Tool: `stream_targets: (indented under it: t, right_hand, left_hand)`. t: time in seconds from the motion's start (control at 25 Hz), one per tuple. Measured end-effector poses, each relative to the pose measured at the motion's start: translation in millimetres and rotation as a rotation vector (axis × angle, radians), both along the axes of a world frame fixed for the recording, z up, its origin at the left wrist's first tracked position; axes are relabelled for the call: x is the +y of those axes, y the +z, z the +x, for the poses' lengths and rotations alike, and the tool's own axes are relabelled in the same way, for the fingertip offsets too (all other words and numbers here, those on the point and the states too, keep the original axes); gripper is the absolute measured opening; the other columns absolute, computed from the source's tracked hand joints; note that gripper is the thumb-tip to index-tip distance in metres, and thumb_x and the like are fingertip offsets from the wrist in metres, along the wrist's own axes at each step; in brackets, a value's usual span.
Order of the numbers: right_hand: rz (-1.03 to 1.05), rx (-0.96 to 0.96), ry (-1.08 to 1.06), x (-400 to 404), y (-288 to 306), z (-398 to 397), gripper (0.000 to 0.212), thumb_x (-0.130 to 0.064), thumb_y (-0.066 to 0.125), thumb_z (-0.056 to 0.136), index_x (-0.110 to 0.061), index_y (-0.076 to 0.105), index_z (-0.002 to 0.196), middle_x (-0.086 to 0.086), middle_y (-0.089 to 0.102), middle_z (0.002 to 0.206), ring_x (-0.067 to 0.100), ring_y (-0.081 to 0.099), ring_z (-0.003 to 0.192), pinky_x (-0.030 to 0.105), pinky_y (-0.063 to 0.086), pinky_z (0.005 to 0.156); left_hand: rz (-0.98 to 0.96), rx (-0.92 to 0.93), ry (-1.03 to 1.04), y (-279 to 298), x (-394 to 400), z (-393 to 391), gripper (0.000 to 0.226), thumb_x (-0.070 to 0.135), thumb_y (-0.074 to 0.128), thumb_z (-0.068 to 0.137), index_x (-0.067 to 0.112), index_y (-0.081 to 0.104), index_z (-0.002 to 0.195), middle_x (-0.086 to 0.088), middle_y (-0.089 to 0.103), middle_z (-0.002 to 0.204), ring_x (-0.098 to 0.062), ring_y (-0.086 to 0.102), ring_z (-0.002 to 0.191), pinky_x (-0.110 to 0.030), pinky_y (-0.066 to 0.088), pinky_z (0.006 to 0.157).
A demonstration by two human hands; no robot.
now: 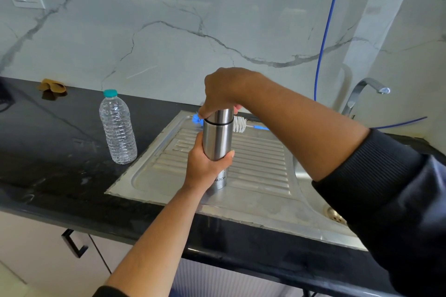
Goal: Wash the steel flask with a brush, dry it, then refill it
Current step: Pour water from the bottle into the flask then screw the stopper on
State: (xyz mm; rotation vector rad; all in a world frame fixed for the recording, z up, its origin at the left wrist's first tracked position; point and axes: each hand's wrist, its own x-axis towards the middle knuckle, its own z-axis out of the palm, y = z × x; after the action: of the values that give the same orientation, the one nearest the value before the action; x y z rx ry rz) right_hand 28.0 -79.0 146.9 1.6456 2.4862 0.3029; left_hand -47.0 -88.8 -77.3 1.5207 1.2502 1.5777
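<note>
A steel flask (217, 142) stands upright on the ribbed steel drainboard (260, 171). My left hand (205, 166) grips its lower body. My right hand (224, 94) comes from above and grips the flask's cap (220, 117), fingers curled round it. Behind the flask lies a bottle brush (240, 124) with white and blue bristles and a blue handle, partly hidden by the flask. A clear plastic water bottle (118, 128) with a teal cap stands on the black counter to the left.
The sink basin with its drain (336, 217) is at the right, mostly hidden by my right arm, under a chrome tap (362, 94). A blue hose (323, 38) hangs down the marble wall. A brown cloth (52, 87) lies at the back left. A cabinet handle (74, 243) is below.
</note>
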Motion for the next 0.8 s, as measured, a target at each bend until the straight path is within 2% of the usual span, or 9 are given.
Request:
stream_targets:
  t: [0.12, 0.24, 0.32, 0.4, 0.48, 0.6, 0.8]
  right_hand:
    - [0.025, -0.043, 0.076, 0, -8, 10, 0.047, -0.062, 0.05, 0.096, -0.016, 0.056, 0.103, -0.001, 0.053, 0.075, 0.014, 0.051, 0.065, 0.03, 0.034, 0.055]
    - [0.069, 0.01, 0.375, 8, -20, 30, 0.051, -0.065, 0.048, 0.097, -0.02, 0.053, 0.121, 0.0, 0.058, 0.091, 0.02, 0.058, 0.076, 0.031, 0.04, 0.067]
    - [0.201, 0.039, 0.529, 15, -36, 39, 0.043, -0.057, 0.046, 0.099, -0.021, 0.062, 0.116, 0.003, 0.064, 0.092, 0.023, 0.06, 0.078, 0.029, 0.04, 0.068]
    - [0.35, 0.101, 0.506, 17, -48, 37, 0.039, -0.051, 0.043, 0.101, -0.021, 0.067, 0.105, 0.003, 0.064, 0.084, 0.025, 0.059, 0.072, 0.028, 0.037, 0.062]
    - [0.415, 0.124, 0.401, 15, -51, 28, 0.038, -0.046, 0.04, 0.101, -0.02, 0.068, 0.098, 0.002, 0.06, 0.077, 0.025, 0.057, 0.067, 0.028, 0.035, 0.058]
    - [0.409, 0.131, 0.265, 8, -47, 17, 0.039, -0.04, 0.034, 0.101, -0.018, 0.065, 0.09, -0.001, 0.05, 0.069, 0.018, 0.048, 0.057, 0.027, 0.031, 0.052]
    - [0.452, 0.13, 0.093, 5, -49, 5, 0.033, -0.029, 0.041, 0.101, -0.015, 0.062, 0.08, 0.001, 0.053, 0.068, 0.018, 0.048, 0.053, 0.027, 0.035, 0.049]
  left_hand:
    - [-0.013, 0.004, -0.011, 2, -1, -1, 0.062, 0.026, 0.09, 0.076, 0.036, 0.053, 0.124, 0.012, 0.068, 0.101, 0.002, 0.067, 0.089, -0.015, 0.056, 0.067]
    - [-0.021, 0.002, -0.022, 3, -2, -2, 0.061, 0.025, 0.089, 0.077, 0.039, 0.052, 0.123, 0.012, 0.067, 0.1, 0.003, 0.066, 0.089, -0.015, 0.056, 0.066]
    - [-0.006, 0.001, -0.02, 2, -2, -1, 0.061, 0.024, 0.089, 0.077, 0.039, 0.052, 0.123, 0.01, 0.068, 0.099, -0.001, 0.068, 0.088, -0.017, 0.058, 0.068]
    - [0.01, 0.008, 0.0, 1, -2, 1, 0.061, 0.024, 0.09, 0.076, 0.035, 0.054, 0.125, 0.009, 0.069, 0.099, -0.004, 0.069, 0.087, -0.02, 0.059, 0.069]
    - [0.005, -0.005, 0.024, 1, -3, 3, 0.064, 0.022, 0.09, 0.076, 0.029, 0.055, 0.128, 0.007, 0.069, 0.1, -0.003, 0.069, 0.087, -0.018, 0.058, 0.067]
    - [-0.002, -0.013, 0.045, 2, -2, 5, 0.064, 0.02, 0.09, 0.075, 0.023, 0.055, 0.13, 0.005, 0.069, 0.101, -0.002, 0.068, 0.086, -0.015, 0.057, 0.065]
    - [-0.014, -0.008, 0.093, 3, -1, 9, 0.064, 0.02, 0.091, 0.073, 0.023, 0.056, 0.127, 0.007, 0.07, 0.098, 0.001, 0.068, 0.085, -0.014, 0.056, 0.066]
